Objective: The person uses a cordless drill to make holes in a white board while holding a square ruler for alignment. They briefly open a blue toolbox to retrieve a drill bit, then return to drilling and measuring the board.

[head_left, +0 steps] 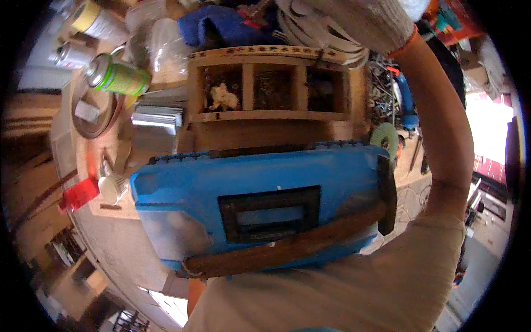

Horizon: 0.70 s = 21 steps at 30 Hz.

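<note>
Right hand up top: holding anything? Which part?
Cannot be told. The gloved right hand is raised over the coiled white cable above the wooden compartment box, but its fingers are out of frame. The left hand is not in view.

Blue moulded plastic tool case (221,182): matt, scuffed. Hammer's brown wooden handle (287,246): worn, dull. Three-compartment wooden tray (271,86): raw, rough. Green-banded metal spray can (117,77): glossy. Right hand (354,19): white knitted cloth glove. Bench (105,144): bare wood.
</note>
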Each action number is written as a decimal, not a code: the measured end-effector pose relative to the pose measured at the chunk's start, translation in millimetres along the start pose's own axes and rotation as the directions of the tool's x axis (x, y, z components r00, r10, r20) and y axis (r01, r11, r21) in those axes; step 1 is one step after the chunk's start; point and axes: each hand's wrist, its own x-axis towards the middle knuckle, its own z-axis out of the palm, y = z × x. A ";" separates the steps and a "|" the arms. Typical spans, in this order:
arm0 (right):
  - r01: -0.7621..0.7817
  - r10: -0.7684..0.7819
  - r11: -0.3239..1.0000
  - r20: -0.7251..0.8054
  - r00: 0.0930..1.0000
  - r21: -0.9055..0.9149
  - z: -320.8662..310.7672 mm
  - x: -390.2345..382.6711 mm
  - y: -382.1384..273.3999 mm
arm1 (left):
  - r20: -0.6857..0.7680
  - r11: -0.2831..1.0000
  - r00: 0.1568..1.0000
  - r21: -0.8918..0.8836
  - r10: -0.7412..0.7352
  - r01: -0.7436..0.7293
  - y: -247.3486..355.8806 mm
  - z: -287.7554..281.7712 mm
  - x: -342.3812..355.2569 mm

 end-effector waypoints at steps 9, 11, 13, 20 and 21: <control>-0.095 0.069 0.994 0.346 0.936 0.058 2.6 -19.8 3.5 | 0.013 0.999 1.000 0.045 -0.005 0.004 0.2 -4.2 3.5; 0.019 -0.043 0.997 0.323 0.945 0.079 14.4 -30.7 7.9 | 0.013 0.998 1.000 0.056 -0.008 0.007 1.6 -4.6 4.8; 0.156 -0.138 0.987 0.309 0.941 -0.034 24.4 -41.9 10.9 | 0.018 0.998 1.000 0.065 -0.007 0.006 3.5 -4.9 6.0; 0.209 -0.151 0.941 0.222 0.963 -0.265 41.7 -86.0 6.9 | 0.024 0.997 1.000 0.080 -0.004 0.002 9.3 -4.7 10.7; 0.102 -0.035 0.953 0.230 0.973 -0.285 36.4 -92.8 10.2 | 0.027 0.996 1.000 0.084 -0.003 0.001 10.0 -4.7 11.5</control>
